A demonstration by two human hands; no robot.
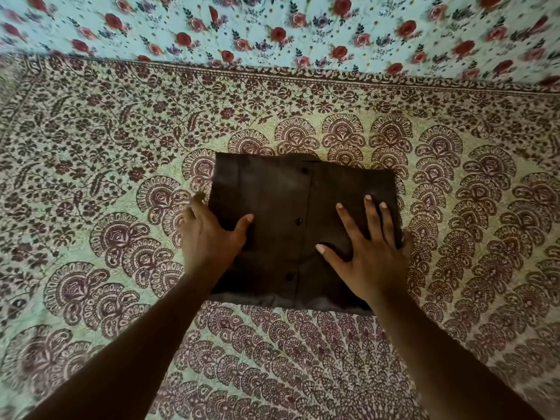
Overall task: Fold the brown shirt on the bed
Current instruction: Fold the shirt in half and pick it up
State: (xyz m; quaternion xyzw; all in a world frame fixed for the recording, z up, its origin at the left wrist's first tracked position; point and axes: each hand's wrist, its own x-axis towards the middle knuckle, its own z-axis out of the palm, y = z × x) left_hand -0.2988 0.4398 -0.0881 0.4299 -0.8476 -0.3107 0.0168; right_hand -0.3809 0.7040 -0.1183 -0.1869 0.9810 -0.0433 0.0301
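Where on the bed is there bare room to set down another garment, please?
Bedspread lies bare left of the brown shirt, right of it, and beyond it up to the floral cloth. The middle is crowded: the left hand and right hand rest on the shirt.

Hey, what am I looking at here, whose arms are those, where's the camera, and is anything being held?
There is no machine here. The single picture comes from a wide-angle camera worn on a person's head, looking forward and down, so the two arms reaching in from the bottom are the wearer's own. They lean over a bed covered with a patterned bedspread; a flowered cloth lies beyond it. In the middle lies a brown shirt, already folded into a neat rectangle with its buttons facing up. The right hand rests flat on it with fingers spread. The left hand is at the shirt's left edge, thumb on top. Nothing is lifted.
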